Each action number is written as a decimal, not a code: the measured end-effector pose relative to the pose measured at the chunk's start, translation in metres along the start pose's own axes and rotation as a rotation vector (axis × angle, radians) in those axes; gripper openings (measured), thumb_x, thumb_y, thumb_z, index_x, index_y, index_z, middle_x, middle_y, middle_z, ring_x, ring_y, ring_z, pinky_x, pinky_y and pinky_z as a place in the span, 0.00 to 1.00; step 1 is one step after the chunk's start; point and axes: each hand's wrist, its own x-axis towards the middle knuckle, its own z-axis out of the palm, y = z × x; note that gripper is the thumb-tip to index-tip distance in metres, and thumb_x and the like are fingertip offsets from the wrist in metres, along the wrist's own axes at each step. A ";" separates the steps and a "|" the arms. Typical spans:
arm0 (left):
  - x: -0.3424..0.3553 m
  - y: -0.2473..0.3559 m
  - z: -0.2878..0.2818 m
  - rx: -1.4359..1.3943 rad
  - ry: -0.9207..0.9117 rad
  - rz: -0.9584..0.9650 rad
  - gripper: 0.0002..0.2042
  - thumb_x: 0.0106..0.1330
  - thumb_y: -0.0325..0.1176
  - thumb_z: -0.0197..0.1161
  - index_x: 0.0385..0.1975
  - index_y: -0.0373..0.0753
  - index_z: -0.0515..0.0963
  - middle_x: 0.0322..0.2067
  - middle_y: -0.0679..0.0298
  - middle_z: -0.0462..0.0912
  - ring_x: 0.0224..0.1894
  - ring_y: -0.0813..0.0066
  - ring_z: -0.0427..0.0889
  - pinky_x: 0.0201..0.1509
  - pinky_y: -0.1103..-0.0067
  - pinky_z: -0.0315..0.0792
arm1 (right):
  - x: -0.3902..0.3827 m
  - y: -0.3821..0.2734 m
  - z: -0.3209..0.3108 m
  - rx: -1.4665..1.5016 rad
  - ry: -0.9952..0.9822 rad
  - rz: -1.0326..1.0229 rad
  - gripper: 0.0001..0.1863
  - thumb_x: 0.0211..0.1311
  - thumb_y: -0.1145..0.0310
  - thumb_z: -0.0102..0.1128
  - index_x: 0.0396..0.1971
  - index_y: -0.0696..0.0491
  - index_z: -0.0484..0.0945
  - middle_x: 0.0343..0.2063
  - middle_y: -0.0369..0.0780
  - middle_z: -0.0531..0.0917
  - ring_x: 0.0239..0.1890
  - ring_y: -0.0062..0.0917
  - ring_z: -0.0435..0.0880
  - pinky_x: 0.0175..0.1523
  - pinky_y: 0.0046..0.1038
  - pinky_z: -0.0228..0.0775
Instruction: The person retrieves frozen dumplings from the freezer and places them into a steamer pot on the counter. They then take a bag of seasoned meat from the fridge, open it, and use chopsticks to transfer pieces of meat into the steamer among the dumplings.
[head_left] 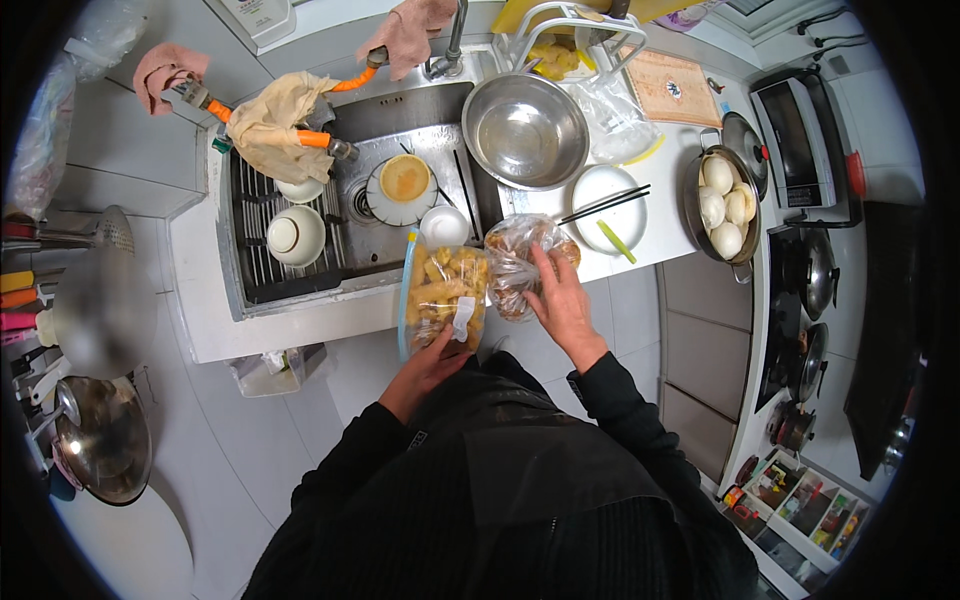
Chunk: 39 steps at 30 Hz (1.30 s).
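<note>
My left hand [430, 368] grips the lower part of a clear zip bag [437, 285] with a blue top strip, filled with yellow-brown food pieces. The bag is held upright in front of the sink edge. Beside it, a knotted clear plastic bag [512, 270] of reddish-brown food is in my right hand [565, 305], whose thumb and fingers press on its right side. Some of those fingertips are hidden in the film. Just right of this bag, a white plate [600, 190] carries black chopsticks [612, 205] and a green stalk [615, 242].
The sink [405, 120] holds bowls, a strainer-like dish [405, 178] and a drying rack [250, 200]. A steel basin [526, 130] overlaps its right rim. Further right stand a pot of white buns [727, 205], a cutting board [672, 88] and a stove [785, 310]. Knives and lids hang at left.
</note>
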 end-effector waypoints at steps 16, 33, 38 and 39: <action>-0.014 -0.003 -0.018 0.028 0.011 -0.257 0.35 0.64 0.57 0.59 0.61 0.34 0.65 0.55 0.54 0.75 0.59 0.65 0.72 0.61 0.69 0.67 | 0.228 -0.021 0.132 -0.085 -0.583 0.014 0.18 0.55 0.70 0.58 0.46 0.60 0.78 0.43 0.56 0.81 0.49 0.46 0.80 0.54 0.38 0.72; -0.149 0.063 -0.014 0.144 0.234 0.280 0.24 0.71 0.39 0.55 0.65 0.39 0.62 0.54 0.57 0.76 0.53 0.70 0.78 0.56 0.77 0.72 | 0.258 0.077 0.272 -0.371 -0.767 0.067 0.16 0.59 0.71 0.49 0.43 0.56 0.82 0.46 0.51 0.82 0.50 0.43 0.82 0.53 0.43 0.75; -0.158 0.142 -0.060 0.267 0.142 0.372 0.23 0.71 0.38 0.56 0.63 0.41 0.64 0.52 0.59 0.78 0.50 0.72 0.79 0.53 0.79 0.72 | 0.263 0.039 0.192 -0.316 -0.675 0.023 0.17 0.60 0.73 0.44 0.44 0.61 0.78 0.47 0.57 0.79 0.49 0.46 0.81 0.56 0.40 0.73; -0.157 0.162 -0.071 0.328 0.142 0.383 0.22 0.70 0.39 0.57 0.62 0.41 0.66 0.51 0.61 0.79 0.49 0.74 0.79 0.52 0.79 0.71 | 0.261 0.029 0.184 -0.287 -0.610 0.104 0.18 0.59 0.73 0.45 0.47 0.62 0.74 0.47 0.58 0.79 0.51 0.46 0.80 0.57 0.39 0.72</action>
